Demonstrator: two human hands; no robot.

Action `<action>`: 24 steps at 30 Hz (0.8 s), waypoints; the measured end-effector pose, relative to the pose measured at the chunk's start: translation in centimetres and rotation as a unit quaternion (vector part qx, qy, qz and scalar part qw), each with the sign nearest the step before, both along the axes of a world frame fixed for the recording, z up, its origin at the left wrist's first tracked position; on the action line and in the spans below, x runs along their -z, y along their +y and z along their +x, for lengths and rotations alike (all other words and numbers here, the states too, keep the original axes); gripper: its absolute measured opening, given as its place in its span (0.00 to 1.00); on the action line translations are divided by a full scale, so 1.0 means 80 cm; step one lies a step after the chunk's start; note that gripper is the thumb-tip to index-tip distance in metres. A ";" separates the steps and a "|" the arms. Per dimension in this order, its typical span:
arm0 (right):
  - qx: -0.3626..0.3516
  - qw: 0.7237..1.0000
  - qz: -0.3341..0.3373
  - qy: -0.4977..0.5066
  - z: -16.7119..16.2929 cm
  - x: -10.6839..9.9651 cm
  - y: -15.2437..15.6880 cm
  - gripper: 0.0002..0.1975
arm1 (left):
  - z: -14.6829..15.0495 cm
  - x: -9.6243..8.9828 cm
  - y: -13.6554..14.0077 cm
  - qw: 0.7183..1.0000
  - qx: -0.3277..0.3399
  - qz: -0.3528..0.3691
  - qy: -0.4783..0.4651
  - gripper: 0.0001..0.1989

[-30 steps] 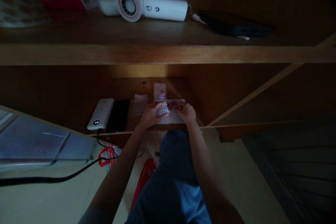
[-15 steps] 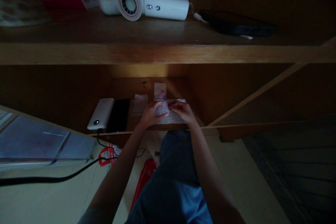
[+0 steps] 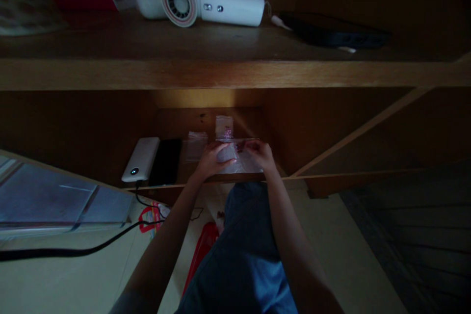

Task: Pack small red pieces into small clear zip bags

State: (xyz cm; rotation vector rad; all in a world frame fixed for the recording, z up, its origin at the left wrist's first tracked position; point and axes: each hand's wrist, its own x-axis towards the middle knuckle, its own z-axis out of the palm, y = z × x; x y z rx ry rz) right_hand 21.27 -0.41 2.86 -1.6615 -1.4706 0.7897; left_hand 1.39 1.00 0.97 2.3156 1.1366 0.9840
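In the lower shelf compartment, my left hand [image 3: 210,161] grips a small clear plastic bag [image 3: 226,153] between its thumb and fingers. Just to the right of that bag, my right hand [image 3: 262,153] is closed, its thumb and fingertips together; whatever they pinch is too small to make out. Small dark red bits [image 3: 240,147] lie between the two hands. Under the hands spreads a larger clear plastic sheet or bag [image 3: 250,166]. Behind it lies a clear bag with pink, bead-like pieces [image 3: 228,132]. A stack of clear bags [image 3: 196,146] rests left of my left hand.
On the left of the compartment lie a white power bank [image 3: 142,159] with a black cable and a flat black object [image 3: 166,162]. The upper shelf's edge [image 3: 235,74] crosses above my hands. A white handheld fan [image 3: 231,7] and a dark device [image 3: 331,32] lie up there.
My right hand has shifted a little to the right, away from the small bag, uncovering more of the dark red bits. My left hand stays in place on the bag.
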 end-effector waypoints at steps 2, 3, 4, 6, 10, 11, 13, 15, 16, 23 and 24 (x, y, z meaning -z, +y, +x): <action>0.052 0.997 -0.018 -0.059 0.005 0.003 0.000 0.10 | 0.000 0.000 0.000 1.000 -0.002 -0.004 0.001 0.25; 0.068 0.993 -0.029 -0.088 0.007 0.003 0.000 0.10 | 0.000 0.000 0.000 1.000 -0.003 -0.006 0.003 0.25; 0.077 0.990 -0.039 -0.112 0.008 0.002 0.000 0.10 | -0.001 0.000 0.000 1.000 -0.004 -0.007 0.004 0.25; 0.084 0.983 -0.055 -0.151 0.007 -0.001 0.000 0.10 | -0.001 0.000 0.000 1.000 -0.004 -0.010 0.006 0.24; 0.084 0.973 -0.074 -0.202 0.001 -0.007 0.000 0.11 | -0.001 0.000 -0.001 1.000 -0.001 -0.020 0.010 0.25; 0.082 0.971 -0.078 -0.210 0.000 -0.007 0.001 0.11 | -0.001 0.000 -0.001 1.000 -0.001 -0.024 0.009 0.25; 0.075 0.969 -0.083 -0.220 -0.001 -0.007 0.001 0.11 | -0.001 0.001 -0.002 0.999 -0.002 -0.035 0.001 0.27; 0.072 0.968 -0.089 -0.225 -0.001 -0.006 0.002 0.11 | -0.001 0.001 -0.003 0.999 -0.003 -0.047 -0.010 0.28; 0.071 0.967 -0.092 -0.227 -0.001 -0.006 0.003 0.12 | -0.001 0.001 -0.003 0.999 -0.003 -0.052 -0.015 0.27; 0.075 0.962 -0.098 -0.243 -0.002 -0.006 0.005 0.12 | -0.001 0.000 -0.003 0.998 -0.019 -0.048 -0.037 0.17; 0.075 0.962 -0.097 -0.243 -0.002 -0.006 0.005 0.12 | -0.001 0.000 -0.003 0.998 -0.025 -0.050 -0.036 0.16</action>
